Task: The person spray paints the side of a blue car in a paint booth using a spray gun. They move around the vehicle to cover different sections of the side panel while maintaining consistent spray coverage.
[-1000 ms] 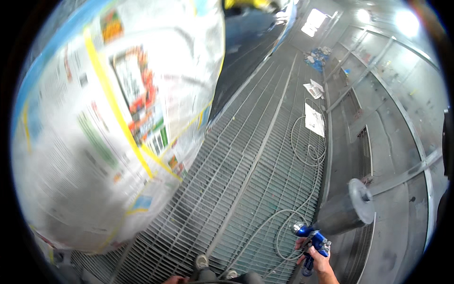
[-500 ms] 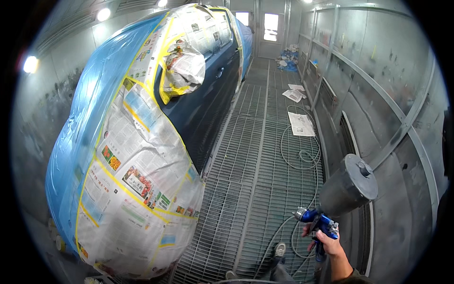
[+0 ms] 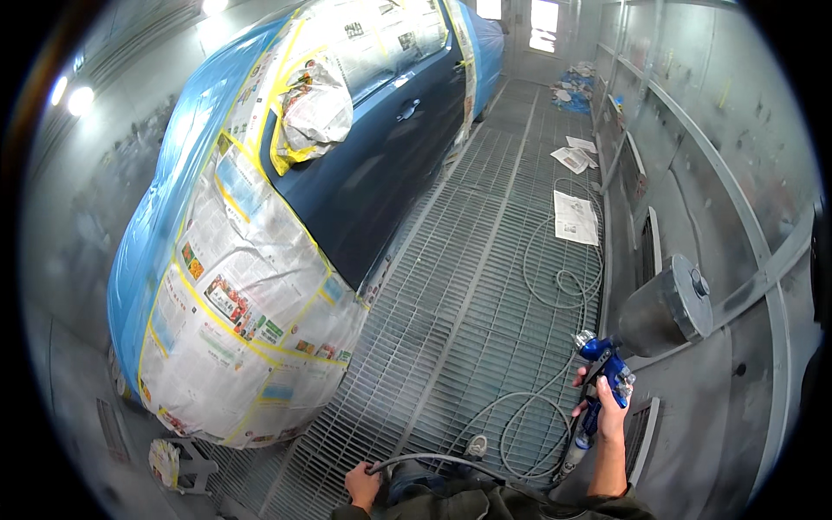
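At lower right my right hand [image 3: 607,399] grips a blue spray gun [image 3: 611,368] with a grey cup [image 3: 659,312] on top and a fitting below. My left hand [image 3: 360,481] is closed round a grey air hose [image 3: 425,459] at the bottom centre. To the left stands a car masked with newspaper [image 3: 225,338], yellow tape and blue plastic sheeting [image 3: 134,295]; its dark door [image 3: 364,191] is uncovered, and a newspaper-wrapped mirror [image 3: 316,113] sticks out beside it.
Grated floor [image 3: 459,260] runs toward the far wall. Loose hose loops [image 3: 520,468] and newspaper sheets [image 3: 574,217] lie along the right side, with crumpled plastic [image 3: 572,95] farther back. Metal booth wall [image 3: 719,130] borders the right; a small stool [image 3: 186,464] stands at lower left.
The view has swung round, bringing more of the car into sight. My left hand has risen into view with the hose. The spray gun has moved up and to the right in the picture.
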Available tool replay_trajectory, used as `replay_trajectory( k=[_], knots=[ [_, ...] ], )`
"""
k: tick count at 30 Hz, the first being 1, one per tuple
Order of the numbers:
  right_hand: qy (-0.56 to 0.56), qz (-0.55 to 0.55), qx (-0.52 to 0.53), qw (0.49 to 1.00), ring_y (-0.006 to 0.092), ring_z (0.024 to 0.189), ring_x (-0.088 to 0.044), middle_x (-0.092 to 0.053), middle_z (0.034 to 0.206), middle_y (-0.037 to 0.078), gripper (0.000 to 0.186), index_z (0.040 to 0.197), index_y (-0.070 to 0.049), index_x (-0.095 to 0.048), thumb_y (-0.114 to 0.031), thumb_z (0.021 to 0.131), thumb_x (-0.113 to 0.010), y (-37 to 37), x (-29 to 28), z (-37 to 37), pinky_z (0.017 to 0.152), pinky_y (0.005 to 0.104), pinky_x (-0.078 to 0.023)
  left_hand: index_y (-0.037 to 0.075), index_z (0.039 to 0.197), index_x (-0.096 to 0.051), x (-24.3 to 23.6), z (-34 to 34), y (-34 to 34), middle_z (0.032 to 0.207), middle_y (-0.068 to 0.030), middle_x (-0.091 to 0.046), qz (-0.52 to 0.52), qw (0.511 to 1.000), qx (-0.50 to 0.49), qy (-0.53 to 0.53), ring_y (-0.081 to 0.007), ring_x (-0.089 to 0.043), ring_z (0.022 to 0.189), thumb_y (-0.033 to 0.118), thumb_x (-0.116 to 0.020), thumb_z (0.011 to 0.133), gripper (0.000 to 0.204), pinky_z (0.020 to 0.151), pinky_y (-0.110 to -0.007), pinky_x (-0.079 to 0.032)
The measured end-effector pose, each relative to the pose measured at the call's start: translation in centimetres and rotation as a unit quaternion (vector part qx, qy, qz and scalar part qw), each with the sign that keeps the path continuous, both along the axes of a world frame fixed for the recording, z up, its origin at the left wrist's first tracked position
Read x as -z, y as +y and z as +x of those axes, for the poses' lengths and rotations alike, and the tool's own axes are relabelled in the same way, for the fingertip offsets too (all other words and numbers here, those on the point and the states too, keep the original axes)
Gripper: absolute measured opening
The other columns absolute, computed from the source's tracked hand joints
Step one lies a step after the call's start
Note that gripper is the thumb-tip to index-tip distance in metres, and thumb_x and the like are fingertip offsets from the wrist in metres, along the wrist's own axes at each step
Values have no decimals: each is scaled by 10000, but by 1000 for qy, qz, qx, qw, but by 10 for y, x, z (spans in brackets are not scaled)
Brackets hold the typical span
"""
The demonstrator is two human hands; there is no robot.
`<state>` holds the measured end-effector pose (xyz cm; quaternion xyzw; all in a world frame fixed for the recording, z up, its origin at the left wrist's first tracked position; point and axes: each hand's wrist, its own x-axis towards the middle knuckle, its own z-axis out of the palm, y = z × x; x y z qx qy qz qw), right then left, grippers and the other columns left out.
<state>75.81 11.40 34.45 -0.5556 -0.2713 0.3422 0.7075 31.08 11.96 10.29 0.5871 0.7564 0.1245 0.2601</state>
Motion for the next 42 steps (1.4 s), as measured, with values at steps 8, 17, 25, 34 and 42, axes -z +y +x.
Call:
replay_trajectory(
  k=[8, 17, 25, 34, 42],
  knots=[
    [-19, -5, 21, 1000, 170, 782, -625, -647, 936, 114, 272, 1055, 35, -579, -190, 903, -586, 19, 13, 33, 415, 278, -532, 66, 772, -684, -1, 19, -8, 621, -141, -600, 16, 999, -46, 4, -336, -584, 616, 275, -723, 801, 214, 548, -444, -416],
    [-14, 29, -65, 997, 213, 772, -627, -632, 937, 124, 366, 1076, 14, -547, -269, 865, -644, 30, -8, 18, 425, 299, -527, 61, 746, -650, 12, 6, -12, 554, -100, -520, 38, 999, -29, -10, -285, -492, 516, 345, -707, 840, 305, 494, -424, -367],
    [-91, 45, 91, 991, 189, 738, -617, -624, 925, 117, 280, 1043, 5, -557, -208, 871, -621, 36, -16, 2, 400, 285, -518, 77, 804, -685, 33, -9, -11, 617, -90, -596, 25, 998, -44, -49, -292, -568, 585, 299, -742, 797, 229, 513, -420, -406],
    [-8, 16, -83, 996, 235, 774, -622, -615, 949, 139, 453, 1097, 28, -535, -319, 840, -669, 8, -1, -63, 452, 320, -532, 54, 727, -658, 40, -68, 6, 578, -118, -581, 28, 998, -5, -57, -321, -561, 562, 350, -698, 839, 319, 533, -437, -419],
    [-32, 31, -18, 999, 228, 725, -635, -625, 902, 142, 418, 1052, 21, -544, -312, 838, -677, -4, -9, -58, 412, 303, -529, 47, 780, -691, 33, -63, 11, 669, -154, -626, -25, 998, 58, -12, -334, -620, 666, 244, -731, 752, 204, 602, -416, -466]
  ],
)
